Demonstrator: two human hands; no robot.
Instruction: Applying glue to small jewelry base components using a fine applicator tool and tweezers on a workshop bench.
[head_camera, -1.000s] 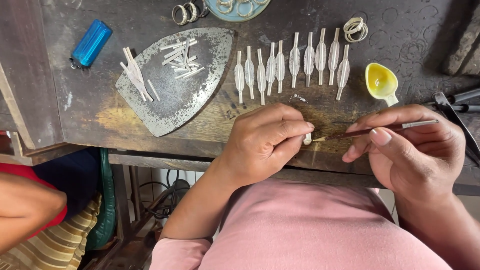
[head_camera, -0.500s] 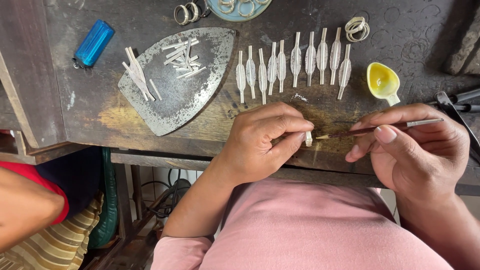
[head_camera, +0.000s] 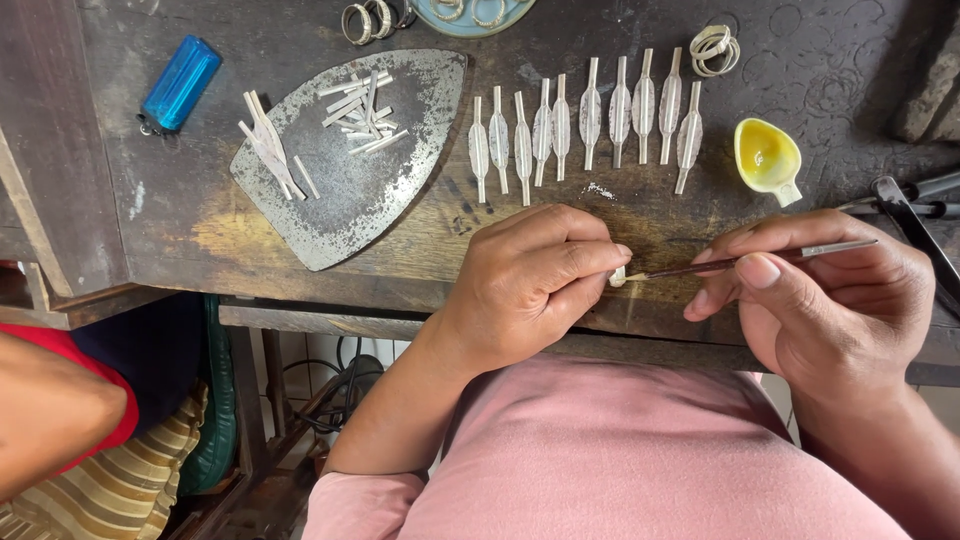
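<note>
Left hand (head_camera: 535, 285) pinches a small pale piece (head_camera: 618, 276) between thumb and fingertips, fingers closed narrow around it, piece mostly hidden, only its tip shows. Right hand (head_camera: 830, 300) grips a thin brush (head_camera: 760, 259) pen-style, thumb and forefinger tight on the shaft, brush tip touching the pale piece. Both hands rest at the near edge of the dark worn workbench (head_camera: 300, 230).

Landmark: iron-shaped metal plate (head_camera: 370, 190). On the plate, loose flat silver strips (head_camera: 355, 110). Just right of the plate, a row of feather-shaped silver pieces (head_camera: 590, 125), lying side by side, above the left hand. Further right of the plate, a small yellow dish (head_camera: 767, 158), above the right hand. Left of the plate, a blue lighter (head_camera: 180, 85). Above the plate, metal rings (head_camera: 370, 20). Far lower left of the plate, another person's arm (head_camera: 55, 415).
</note>
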